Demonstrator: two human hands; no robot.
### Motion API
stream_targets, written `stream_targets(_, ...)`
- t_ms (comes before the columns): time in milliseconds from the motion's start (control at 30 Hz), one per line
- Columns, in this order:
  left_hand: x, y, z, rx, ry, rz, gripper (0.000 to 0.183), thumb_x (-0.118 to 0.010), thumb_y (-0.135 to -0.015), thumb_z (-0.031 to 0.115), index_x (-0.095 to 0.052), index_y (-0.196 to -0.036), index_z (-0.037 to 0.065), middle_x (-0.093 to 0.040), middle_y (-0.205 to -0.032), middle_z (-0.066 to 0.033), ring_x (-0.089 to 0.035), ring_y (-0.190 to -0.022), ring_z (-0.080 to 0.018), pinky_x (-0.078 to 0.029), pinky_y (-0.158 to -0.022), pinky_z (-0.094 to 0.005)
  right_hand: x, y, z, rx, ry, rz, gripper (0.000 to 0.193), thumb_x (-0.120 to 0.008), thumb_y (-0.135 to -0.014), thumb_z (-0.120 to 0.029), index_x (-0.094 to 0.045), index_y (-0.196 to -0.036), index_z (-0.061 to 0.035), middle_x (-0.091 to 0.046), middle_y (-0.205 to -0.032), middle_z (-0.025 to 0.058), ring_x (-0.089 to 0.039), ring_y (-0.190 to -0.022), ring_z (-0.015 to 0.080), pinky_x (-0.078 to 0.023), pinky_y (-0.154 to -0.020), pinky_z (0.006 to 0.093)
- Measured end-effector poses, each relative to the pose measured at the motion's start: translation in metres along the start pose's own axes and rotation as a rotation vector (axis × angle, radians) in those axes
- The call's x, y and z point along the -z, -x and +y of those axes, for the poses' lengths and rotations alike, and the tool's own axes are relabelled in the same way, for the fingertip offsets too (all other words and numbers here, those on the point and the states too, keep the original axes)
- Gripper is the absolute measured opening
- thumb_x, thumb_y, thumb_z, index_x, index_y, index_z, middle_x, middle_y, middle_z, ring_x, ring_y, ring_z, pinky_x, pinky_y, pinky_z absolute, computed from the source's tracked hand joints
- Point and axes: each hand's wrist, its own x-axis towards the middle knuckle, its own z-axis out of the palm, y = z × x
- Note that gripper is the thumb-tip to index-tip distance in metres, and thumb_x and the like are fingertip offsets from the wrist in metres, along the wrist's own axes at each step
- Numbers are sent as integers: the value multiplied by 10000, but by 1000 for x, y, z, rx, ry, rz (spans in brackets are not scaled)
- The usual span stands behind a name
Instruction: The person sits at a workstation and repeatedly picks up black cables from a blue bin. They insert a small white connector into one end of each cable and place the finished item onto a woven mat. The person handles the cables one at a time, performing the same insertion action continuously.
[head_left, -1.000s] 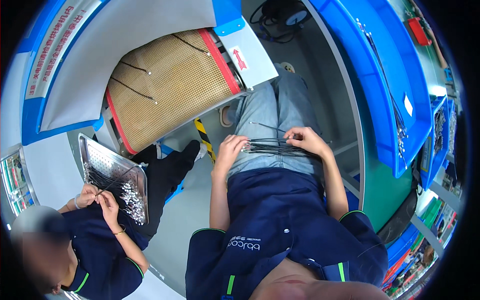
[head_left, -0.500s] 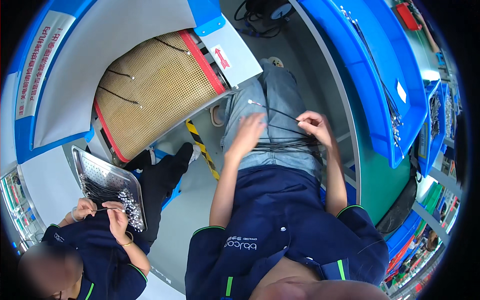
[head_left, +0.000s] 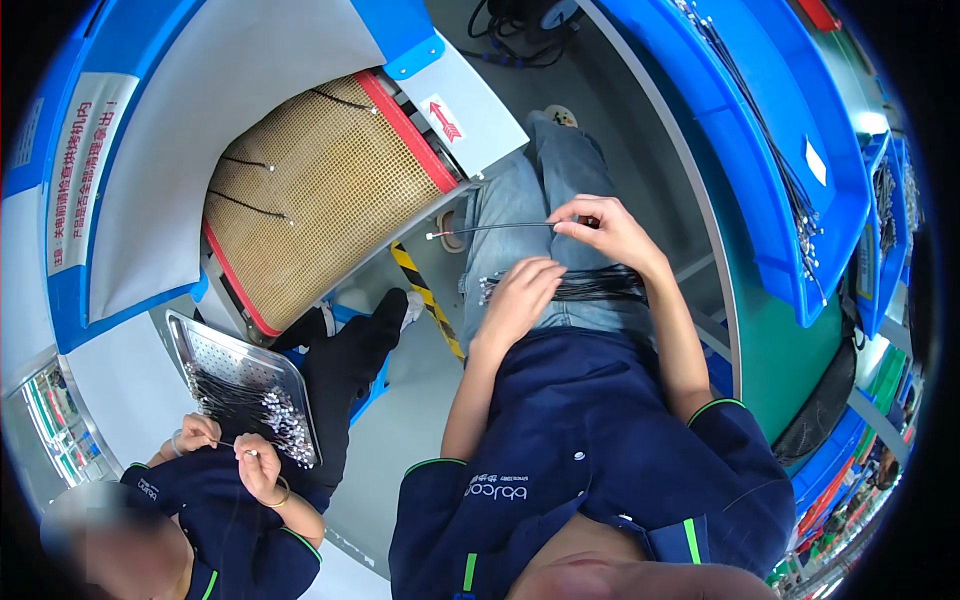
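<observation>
My right hand (head_left: 606, 230) is closed, pinching a thin black cable (head_left: 505, 226) between thumb and fingers above my lap. The cable runs out to the left nearly level, and a small white connector (head_left: 432, 236) tips its far end. A bundle of similar black cables (head_left: 600, 284) lies across my thighs. Over the left part of that bundle rests my left hand (head_left: 522, 300), its fingers stretched out together; the fingers' undersides are hidden.
Left of my knees, a mesh conveyor belt (head_left: 300, 190) with red edges carries several black cables. A co-worker at lower left handles a cable beside a metal tray (head_left: 300, 385) of cables. At right, a blue bin (head_left: 780, 270) holds more cables on a green table (head_left: 790, 385).
My right hand has moved up and left with its cable, whose connector end now reaches farther left. My left hand has come down onto the bundle. The whole view has shifted slightly.
</observation>
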Motion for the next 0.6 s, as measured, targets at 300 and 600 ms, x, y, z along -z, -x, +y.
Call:
stream_targets(300, 98, 17, -11, 291, -475, 13, 173, -596, -851, 124, -601, -1005, 45, -588, -972, -119, -549, -952, -309, -429, -831, -399, 5, 3, -10, 131, 85, -175, 174, -655, -824, -128, -670, -969, -33, -636, -851, 80, -588, -745, 171, -453, -657, 282)
stream_targets(600, 99, 45, -23, 372, -156, 163, 116, -559, -872, 100, -604, -945, 22, -582, -849, -140, -579, -808, -329, -460, -688, -389, 27, 7, -8, 210, 442, -103, 159, -658, -770, -81, -679, -920, -31, -652, -852, 102, -632, -806, 268, -500, -711, 351)
